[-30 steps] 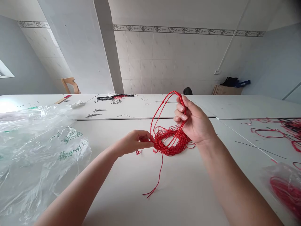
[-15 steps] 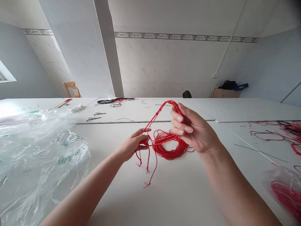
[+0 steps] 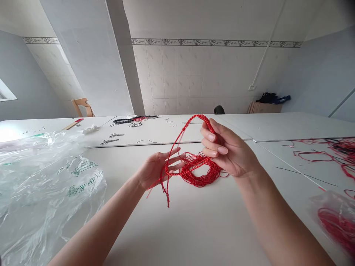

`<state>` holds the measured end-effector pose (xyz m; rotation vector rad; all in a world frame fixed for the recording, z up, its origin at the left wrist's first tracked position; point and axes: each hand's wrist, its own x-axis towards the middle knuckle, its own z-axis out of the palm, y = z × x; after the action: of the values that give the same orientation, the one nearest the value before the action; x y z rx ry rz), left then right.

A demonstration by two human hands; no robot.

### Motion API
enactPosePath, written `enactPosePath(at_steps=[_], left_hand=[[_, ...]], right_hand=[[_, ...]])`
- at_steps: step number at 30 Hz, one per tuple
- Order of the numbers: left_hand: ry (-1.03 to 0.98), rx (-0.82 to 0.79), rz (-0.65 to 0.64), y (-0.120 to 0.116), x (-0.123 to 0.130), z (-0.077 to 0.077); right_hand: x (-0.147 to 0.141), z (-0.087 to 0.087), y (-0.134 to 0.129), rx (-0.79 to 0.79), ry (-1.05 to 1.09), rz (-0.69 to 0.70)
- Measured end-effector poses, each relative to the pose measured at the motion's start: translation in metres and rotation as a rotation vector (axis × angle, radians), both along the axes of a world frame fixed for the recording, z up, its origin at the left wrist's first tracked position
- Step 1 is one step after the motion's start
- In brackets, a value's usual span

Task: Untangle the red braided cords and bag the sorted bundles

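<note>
My right hand (image 3: 226, 147) pinches a red braided cord bracelet (image 3: 191, 120) at its thick woven part, holding it up as a loop above the table. Beside the loop's thin end, my left hand (image 3: 159, 166) is open, palm showing and fingers spread behind the cords. Knotted cord tails dangle from that end in front of the palm. Behind the bracelet a round coil of red cords (image 3: 191, 181) lies on the white table (image 3: 177, 225), partly covered by both hands.
Clear plastic bags (image 3: 52, 192) with green print spread over the left side. Two pairs of scissors (image 3: 109, 140) and a black cord bundle (image 3: 130, 120) lie farther back. At right are red and black cords (image 3: 344, 149) and a bag of red cord (image 3: 334, 221).
My left hand has let go of the cord ends and opened its fingers, turning the palm up. The dangling tails have swung left; my right hand keeps its hold.
</note>
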<state>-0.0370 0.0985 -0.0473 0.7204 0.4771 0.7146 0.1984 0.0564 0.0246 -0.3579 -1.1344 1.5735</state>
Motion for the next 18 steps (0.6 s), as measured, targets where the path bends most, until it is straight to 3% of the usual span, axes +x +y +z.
enactPosePath(at_steps=[3,6,13,16,18], left_hand=[[0.016,-0.017,0.035,0.001,0.000,-0.004],[0.083,0.075,0.075,0.000,0.000,-0.006],[0.200,0.253,0.019,-0.001,-0.001,-0.006],[0.326,0.400,0.047,-0.002,0.002,-0.009],[0.544,0.606,0.091,-0.001,0.005,-0.013]], right_hand=[[0.000,0.003,-0.004,0.028,0.002,0.006],[0.001,0.005,-0.007,0.034,-0.012,-0.045],[0.004,0.011,-0.011,0.031,-0.043,-0.106],[0.004,0.011,-0.014,0.054,-0.052,-0.088],[0.003,0.012,-0.015,0.072,-0.065,-0.087]])
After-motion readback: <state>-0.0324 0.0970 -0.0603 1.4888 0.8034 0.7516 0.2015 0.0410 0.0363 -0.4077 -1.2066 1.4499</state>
